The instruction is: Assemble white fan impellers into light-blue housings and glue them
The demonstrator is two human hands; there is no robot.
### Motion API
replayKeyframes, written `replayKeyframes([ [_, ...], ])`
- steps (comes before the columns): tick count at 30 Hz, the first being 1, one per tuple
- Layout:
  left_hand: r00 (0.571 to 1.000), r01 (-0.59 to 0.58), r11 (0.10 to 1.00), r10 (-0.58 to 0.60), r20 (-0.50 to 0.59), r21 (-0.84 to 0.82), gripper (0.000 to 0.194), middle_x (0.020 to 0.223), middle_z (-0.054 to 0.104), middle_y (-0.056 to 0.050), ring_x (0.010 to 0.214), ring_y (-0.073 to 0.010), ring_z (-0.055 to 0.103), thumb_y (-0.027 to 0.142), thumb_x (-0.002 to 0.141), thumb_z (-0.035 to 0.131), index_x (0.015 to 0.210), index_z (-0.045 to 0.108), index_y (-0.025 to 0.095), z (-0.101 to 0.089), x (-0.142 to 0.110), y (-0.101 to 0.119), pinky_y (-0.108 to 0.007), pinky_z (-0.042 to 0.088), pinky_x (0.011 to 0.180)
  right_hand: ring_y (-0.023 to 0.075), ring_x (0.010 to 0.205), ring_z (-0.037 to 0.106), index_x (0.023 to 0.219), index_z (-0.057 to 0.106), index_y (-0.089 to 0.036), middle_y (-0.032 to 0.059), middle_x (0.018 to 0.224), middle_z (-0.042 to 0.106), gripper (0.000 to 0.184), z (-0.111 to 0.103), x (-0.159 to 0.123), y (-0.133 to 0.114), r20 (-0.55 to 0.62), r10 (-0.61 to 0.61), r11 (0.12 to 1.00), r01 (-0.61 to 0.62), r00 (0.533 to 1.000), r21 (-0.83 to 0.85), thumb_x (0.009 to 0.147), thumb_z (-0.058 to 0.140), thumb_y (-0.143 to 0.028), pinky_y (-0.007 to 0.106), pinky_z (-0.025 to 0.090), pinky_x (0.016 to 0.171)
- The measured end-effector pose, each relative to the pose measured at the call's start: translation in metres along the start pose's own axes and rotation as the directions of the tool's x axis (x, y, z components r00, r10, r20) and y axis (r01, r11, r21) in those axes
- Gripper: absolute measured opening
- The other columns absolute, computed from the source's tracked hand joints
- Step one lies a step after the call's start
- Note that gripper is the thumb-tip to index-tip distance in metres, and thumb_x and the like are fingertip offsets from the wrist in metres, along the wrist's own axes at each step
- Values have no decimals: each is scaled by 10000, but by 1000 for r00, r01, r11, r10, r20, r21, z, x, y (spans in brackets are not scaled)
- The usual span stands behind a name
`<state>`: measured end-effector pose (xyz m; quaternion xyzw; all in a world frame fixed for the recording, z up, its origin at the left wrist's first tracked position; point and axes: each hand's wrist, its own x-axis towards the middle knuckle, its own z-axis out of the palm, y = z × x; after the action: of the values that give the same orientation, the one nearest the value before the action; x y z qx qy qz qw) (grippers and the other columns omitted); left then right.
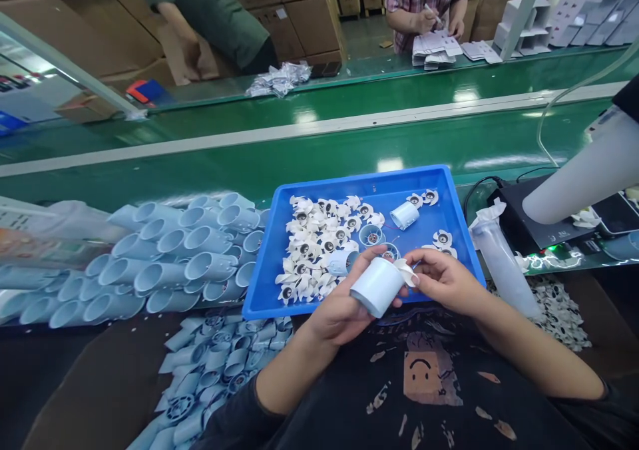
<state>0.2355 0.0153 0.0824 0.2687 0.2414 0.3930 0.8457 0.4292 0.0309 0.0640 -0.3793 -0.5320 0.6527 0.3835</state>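
Observation:
My left hand [344, 310] is wrapped round a pale blue plastic tube [377, 287], holding it tilted just in front of the blue tray [269, 263]. My right hand [442, 278] pinches a small white fan impeller [407, 271] at the tube's open upper end. The tray holds several white impellers [314, 243] in a heap on its left side, and one more pale blue tube [403, 215] lies near its back.
A stack of pale blue tubes [170, 257] lies left of the tray; more lie on my lap [210, 370]. A green conveyor belt [319, 150] runs behind. Right: a black device [544, 227] and a white bag of parts [502, 263]. Two people stand across the belt.

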Motion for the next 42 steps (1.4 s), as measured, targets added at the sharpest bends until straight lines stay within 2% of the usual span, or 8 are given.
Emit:
replayKeyframes([
  [8, 988, -118, 976, 135, -79, 185, 671, 1111, 599, -37, 701, -152, 648, 186, 683, 751, 1268, 488, 383, -17, 1, 10, -175, 482, 438, 63, 549, 520, 939, 549, -225, -39, 728, 561, 385, -9, -9, -23, -120, -71, 978, 93, 990, 185, 735, 733, -495, 185, 442, 507],
  [15, 984, -145, 926, 172, -47, 349, 942, 1014, 645, -5, 747, -129, 643, 106, 637, 743, 1424, 314, 395, -19, 7, -2, -232, 534, 688, 93, 607, 574, 936, 551, -222, -6, 759, 600, 366, 21, -6, -28, 80, -177, 959, 153, 981, 240, 757, 726, -488, 219, 503, 574],
  [20, 908, -300, 339, 388, 158, 892, 683, 1326, 531, -111, 1206, -348, 540, 343, 600, 849, 1223, 577, 281, -20, 5, 5, -481, 487, 972, 82, 503, 491, 977, 500, -236, -53, 663, 506, 349, 14, 3, -19, 21, -191, 966, 184, 981, 181, 830, 597, -537, 219, 470, 493],
  [24, 820, -288, -126, 480, 312, 949, 542, 1267, 579, -138, 1161, -319, 584, 307, 664, 729, 1164, 542, 213, -16, 4, 12, -492, 503, 959, 101, 627, 509, 948, 567, -208, -8, 768, 561, 189, 9, -7, -29, -1, -266, 963, 266, 964, -33, 787, 643, -273, 248, 475, 604],
  [28, 790, -321, -330, 423, 443, 888, 452, 1093, 683, -116, 1022, -296, 659, 335, 696, 651, 1111, 543, 192, -13, 5, 7, -474, 533, 902, 178, 831, 540, 979, 624, -151, 75, 914, 625, 192, 11, -15, -44, 253, -411, 528, 455, 876, -717, 798, 569, -116, 340, 466, 768],
  [33, 847, -341, -251, 336, 412, 906, 504, 1158, 676, -129, 1035, -271, 666, 365, 738, 641, 1189, 525, 172, -6, 5, 7, -403, 544, 866, 159, 750, 486, 926, 664, -162, 53, 820, 580, 151, 8, -8, -53, 452, -344, 169, 527, 823, -833, 924, 532, -235, 285, 398, 668],
  [39, 971, -222, 17, 97, 220, 975, 425, 863, 722, -19, 756, -220, 682, 488, 690, 747, 983, 640, 199, 7, 11, 18, -309, 515, 635, 131, 675, 418, 736, 640, -157, 29, 736, 514, 260, -2, 6, -55, 619, -297, 165, 678, 727, -717, 944, 509, -240, 267, 347, 635],
  [42, 937, -198, -129, 267, 227, 972, 452, 951, 721, -74, 846, -250, 679, 465, 724, 720, 1050, 626, 167, 11, 12, 20, -349, 519, 719, 122, 688, 459, 773, 643, -151, 25, 727, 522, 290, -5, 9, -57, 554, -361, 246, 650, 750, -719, 970, 457, -256, 249, 361, 628],
])
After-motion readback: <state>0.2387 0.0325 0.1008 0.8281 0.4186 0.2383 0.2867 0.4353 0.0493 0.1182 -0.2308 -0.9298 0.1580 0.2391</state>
